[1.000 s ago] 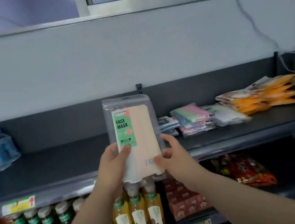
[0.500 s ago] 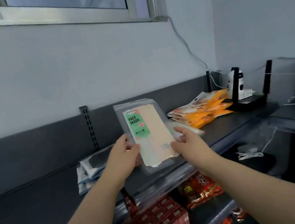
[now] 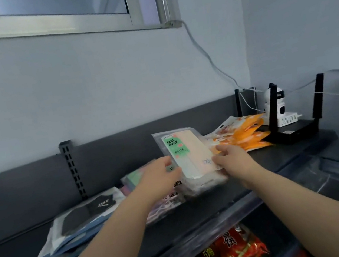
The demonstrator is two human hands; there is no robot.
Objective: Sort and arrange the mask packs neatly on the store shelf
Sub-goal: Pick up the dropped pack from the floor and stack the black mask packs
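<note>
Both my hands hold a clear mask pack [image 3: 187, 152] with a green "FACE MASK" label and peach masks inside. My left hand [image 3: 160, 174] pinches its lower left edge and my right hand [image 3: 232, 158] grips its lower right edge. The pack tilts low over a pile of clear packs [image 3: 204, 182] on the dark shelf [image 3: 250, 173]. A pastel pack pile [image 3: 134, 179] lies partly behind my left arm. To the left lie black mask packs [image 3: 85, 218]. Orange packs [image 3: 244, 136] lie to the right.
A black router with antennas [image 3: 298, 129] and a white camera [image 3: 278, 108] stand at the shelf's right end, with cables running up the wall. Red snack bags [image 3: 233, 250] fill the lower shelf. A slotted upright [image 3: 73, 169] rises behind the black packs.
My hands have carried the pack forward and down, from mid-air in front of me to just above the clear pile. The view has moved closer to the shelf.
</note>
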